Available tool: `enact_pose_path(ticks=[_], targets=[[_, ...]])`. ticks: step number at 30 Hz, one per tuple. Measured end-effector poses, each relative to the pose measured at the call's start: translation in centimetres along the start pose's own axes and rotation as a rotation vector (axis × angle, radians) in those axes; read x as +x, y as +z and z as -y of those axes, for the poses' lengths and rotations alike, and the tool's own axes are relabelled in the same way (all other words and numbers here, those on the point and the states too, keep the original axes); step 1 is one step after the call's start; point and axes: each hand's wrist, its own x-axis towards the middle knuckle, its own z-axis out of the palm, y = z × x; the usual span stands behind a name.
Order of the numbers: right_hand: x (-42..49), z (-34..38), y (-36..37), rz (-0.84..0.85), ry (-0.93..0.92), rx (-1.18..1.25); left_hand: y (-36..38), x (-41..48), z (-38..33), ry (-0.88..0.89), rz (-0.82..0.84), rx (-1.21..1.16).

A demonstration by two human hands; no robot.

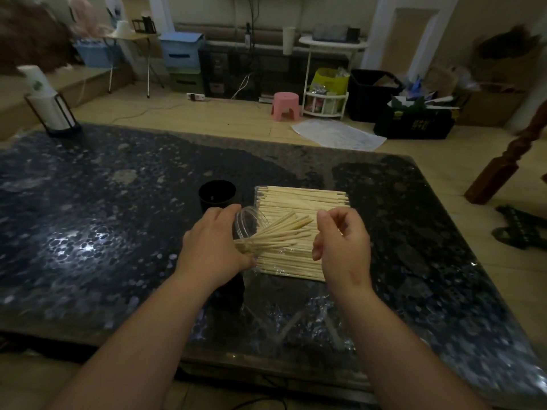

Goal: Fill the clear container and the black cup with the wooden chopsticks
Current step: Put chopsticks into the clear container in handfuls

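A flat pile of pale wooden chopsticks (302, 196) lies on crinkled clear plastic wrap (296, 315) on the dark speckled stone table (103, 202). At the pile's left edge, the left hand (213, 247) grips a clear round plastic container (245, 223), tilted with its mouth toward the pile. A fan of chopsticks (284, 229) sticks out of that mouth, over the pile. The right hand (343, 247) hovers above the pile's right part, fingers loosely curled and grasping nothing visible. A black cylindrical cup (217, 195) stands upright just left of the pile's far corner, behind the left hand.
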Motion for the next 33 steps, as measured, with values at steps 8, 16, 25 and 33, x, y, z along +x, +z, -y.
enact_pose_path(ticks=[8,16,25,33], targets=[[0.0,-0.3,-0.1,0.006,0.021,-0.016,-0.1,0.0,0.2,-0.007,-0.006,-0.011],[-0.3,-2.1,-0.3,0.330,0.033,-0.486,-0.2,0.3,0.5,-0.045,-0.027,-0.024],[-1.5,-3.8,1.3,0.750,0.026,-0.977,-0.1,0.3,0.5,-0.034,-0.031,-0.035],[-1.5,-6.0,1.4,0.757,-0.160,-1.017,0.0,0.5,0.7,-0.049,-0.030,-0.028]])
